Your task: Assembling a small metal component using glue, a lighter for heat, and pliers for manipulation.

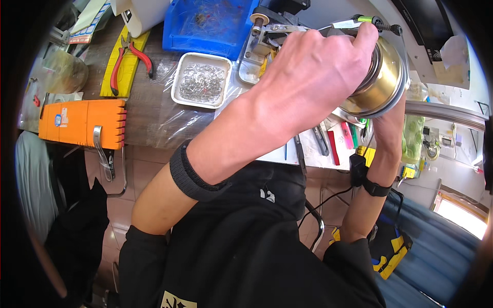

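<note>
A gold metal spool (385,82) with a silvery rim is at the upper right, below a spring on a rod (382,25). My left hand (328,66) reaches across to its left side, back of the hand up and fingers curled. The fingertips and anything between them are hidden. My right forearm rises on the right, and my right hand (393,123) is under and behind the spool, its fingers out of sight. Whether it grips the spool cannot be told. A metal bench device (251,56) with a small thread bobbin (259,21) is partly covered by my left hand.
Left of my arm are a white tray (177,92) of small metal pieces, a blue bin (169,31), and red-handled pliers (122,56) on a yellow board (109,82). An orange notched holder (82,123) juts at the table's left edge. Pens and markers (348,134) lie below the spool.
</note>
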Tool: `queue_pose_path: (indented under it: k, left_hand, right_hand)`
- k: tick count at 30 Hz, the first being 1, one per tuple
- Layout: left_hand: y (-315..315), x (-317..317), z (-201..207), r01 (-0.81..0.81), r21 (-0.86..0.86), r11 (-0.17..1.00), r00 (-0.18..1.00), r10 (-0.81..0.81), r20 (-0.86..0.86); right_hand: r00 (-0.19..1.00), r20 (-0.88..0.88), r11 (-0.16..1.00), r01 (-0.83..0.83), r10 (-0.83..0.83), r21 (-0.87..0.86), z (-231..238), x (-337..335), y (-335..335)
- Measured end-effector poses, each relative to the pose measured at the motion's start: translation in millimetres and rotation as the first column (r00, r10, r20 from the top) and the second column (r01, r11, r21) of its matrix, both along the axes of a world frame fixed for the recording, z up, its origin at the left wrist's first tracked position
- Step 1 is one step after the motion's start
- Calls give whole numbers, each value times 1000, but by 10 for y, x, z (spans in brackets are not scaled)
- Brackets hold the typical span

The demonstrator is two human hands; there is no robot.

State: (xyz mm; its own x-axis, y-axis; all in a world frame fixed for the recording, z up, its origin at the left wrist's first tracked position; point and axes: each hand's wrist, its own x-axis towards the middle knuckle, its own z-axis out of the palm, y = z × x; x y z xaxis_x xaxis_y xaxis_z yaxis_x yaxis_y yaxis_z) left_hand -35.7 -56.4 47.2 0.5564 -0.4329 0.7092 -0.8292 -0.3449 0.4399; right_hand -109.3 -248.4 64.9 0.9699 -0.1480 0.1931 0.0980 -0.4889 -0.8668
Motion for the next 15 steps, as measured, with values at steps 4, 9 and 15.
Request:
queue_pose_path:
  k: [4,9,15]
  left_hand:
    - [-3,5,6,46,-19,999,999,-46,-18]
    - [-65,-2,-96,18,10,1000,999,-18,40]
    - [58,-37,-191,-11,-322,947,994,-25,-106]
  right_hand:
    - [999,-39,996,-24,21,-81,25,-13,-9]
    - [1000,-9,998,2,-3,-61,-34,-15,-53]
    - [974,-29,969,226,-224,97,-161,-193,-185]
